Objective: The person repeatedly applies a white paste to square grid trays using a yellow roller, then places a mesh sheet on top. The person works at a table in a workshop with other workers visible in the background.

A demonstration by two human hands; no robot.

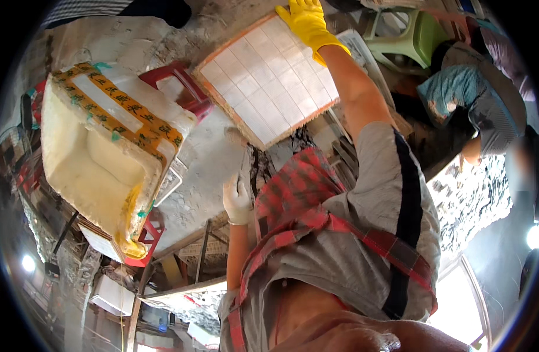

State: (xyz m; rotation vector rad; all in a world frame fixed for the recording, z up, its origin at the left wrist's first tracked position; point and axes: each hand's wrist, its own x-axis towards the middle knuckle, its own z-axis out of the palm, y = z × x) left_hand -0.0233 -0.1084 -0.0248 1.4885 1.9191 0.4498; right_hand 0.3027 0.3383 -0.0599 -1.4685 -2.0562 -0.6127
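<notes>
My right hand (pixel 307 24), in a yellow rubber glove, reaches to the far edge of a white tiled board (pixel 263 73) with a worn wooden rim. Its thumb is spread from the other fingers, and the fingertips are cut off by the picture's upper edge. Low beside the near end of the board is my left hand (pixel 237 200), in a whitish glove. Its fingers are curled, and a thin, blurred shape shows just beyond them; I cannot make out what it is. A red checked apron (pixel 296 185) hangs between my arms.
A large foam box (pixel 93 158) with orange tape stands at left, its hollow side facing me. Behind it is a red stool (pixel 178 88). A green stool (pixel 407 38) is at far right, near another person (pixel 475 100) beside a pile of rough shells (pixel 475 196).
</notes>
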